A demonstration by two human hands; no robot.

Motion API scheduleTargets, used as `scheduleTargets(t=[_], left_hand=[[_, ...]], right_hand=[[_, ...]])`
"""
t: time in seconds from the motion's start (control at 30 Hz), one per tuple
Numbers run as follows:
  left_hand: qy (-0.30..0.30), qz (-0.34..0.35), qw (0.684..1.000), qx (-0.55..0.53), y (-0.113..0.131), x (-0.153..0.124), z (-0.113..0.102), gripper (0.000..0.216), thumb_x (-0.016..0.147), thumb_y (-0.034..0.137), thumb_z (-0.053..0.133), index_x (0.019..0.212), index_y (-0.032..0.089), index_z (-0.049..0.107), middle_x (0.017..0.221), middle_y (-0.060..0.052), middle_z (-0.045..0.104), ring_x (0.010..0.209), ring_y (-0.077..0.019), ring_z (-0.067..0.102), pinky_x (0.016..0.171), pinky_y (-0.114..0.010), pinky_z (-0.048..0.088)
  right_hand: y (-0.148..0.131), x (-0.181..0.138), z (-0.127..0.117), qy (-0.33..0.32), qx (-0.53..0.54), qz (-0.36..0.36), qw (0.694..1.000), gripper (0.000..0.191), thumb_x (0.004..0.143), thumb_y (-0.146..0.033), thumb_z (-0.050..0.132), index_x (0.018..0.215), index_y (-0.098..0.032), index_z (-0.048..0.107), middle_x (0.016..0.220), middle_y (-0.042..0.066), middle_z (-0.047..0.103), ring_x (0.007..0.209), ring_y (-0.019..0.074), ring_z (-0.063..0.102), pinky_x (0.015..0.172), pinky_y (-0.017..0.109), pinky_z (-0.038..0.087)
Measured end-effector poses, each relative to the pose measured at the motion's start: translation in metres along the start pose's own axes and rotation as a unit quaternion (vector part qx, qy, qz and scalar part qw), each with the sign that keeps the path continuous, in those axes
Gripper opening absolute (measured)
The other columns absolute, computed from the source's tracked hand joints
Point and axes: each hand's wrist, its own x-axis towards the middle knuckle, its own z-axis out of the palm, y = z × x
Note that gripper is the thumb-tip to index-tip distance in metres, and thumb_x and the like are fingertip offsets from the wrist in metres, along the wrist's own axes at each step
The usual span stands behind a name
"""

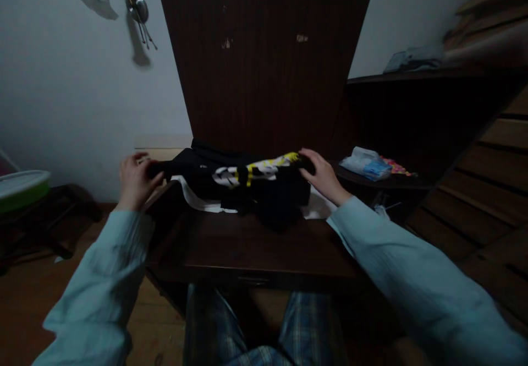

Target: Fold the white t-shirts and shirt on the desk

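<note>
A black garment (284, 187) with white and yellow print is stretched between my two hands above the dark wooden desk (247, 245). Its exact kind does not show. My left hand (138, 179) pinches the left end, a little blurred. On the other side, my right hand (324, 176) grips the opposite end near the yellow print. White cloth (198, 201) shows beneath the black fabric at the left, and a white patch lies under my right wrist. More dark fabric (210, 151) is bunched behind, against the back panel.
A tall dark wooden panel (268, 69) rises behind the desk. On a shelf to the right lie a blue-and-white plastic packet (367, 165) and a colourful item (398, 167). A wall lamp (136, 8) hangs upper left. A green tub with a pale lid (25, 184) stands at far left.
</note>
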Motion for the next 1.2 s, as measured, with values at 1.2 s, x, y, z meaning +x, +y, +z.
scheduleTargets(t=[1.2], left_hand=[[-0.210, 0.109, 0.956, -0.177, 0.059, -0.113, 0.195, 0.024, 0.075, 0.025, 0.042, 0.089, 0.017, 0.060, 0.103, -0.010, 0.060, 0.100, -0.0228, 0.054, 0.093, -0.039, 0.041]], right_hand=[[0.119, -0.088, 0.083, 0.232, 0.152, 0.387, 0.879, 0.062, 0.082, -0.051, 0.011, 0.110, -0.010, 0.048, 0.103, 0.017, 0.059, 0.108, 0.0278, 0.046, 0.091, 0.044, 0.036]])
